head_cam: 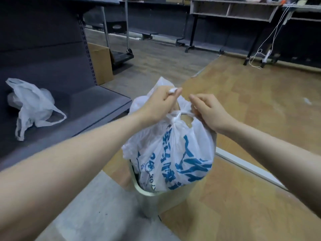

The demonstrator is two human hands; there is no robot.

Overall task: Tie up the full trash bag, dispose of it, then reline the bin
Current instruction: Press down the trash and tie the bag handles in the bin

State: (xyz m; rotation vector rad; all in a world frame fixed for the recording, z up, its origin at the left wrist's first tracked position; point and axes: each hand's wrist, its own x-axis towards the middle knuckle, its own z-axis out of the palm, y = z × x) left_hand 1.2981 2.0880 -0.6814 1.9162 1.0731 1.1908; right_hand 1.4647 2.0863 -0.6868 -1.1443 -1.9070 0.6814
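so the landmark is the bin [152, 192], pale and standing on the floor. rising out of its mouth is the full trash bag [173, 153], white with blue print, bulging well above the rim and not yet lifted clear. well to the left of the bin, on a low dark shelf [97, 105], lies a loose white bag [33, 105], likely the fresh liner.

above the bin, the left hand [156, 105] is clenched round one twisted handle, its white tip poking out by the thumb. the right hand [208, 113] pinches the other handle, fingers curled into the plastic. a first crossing of the handles [178, 115] sits between the hands, with a gap still open beneath it.

to do this well, i would pull both ends outward and down together so the knot seats against the bag's neck, then cross a second time. pulling upward risks dragging the bin along or tearing the thin handles.
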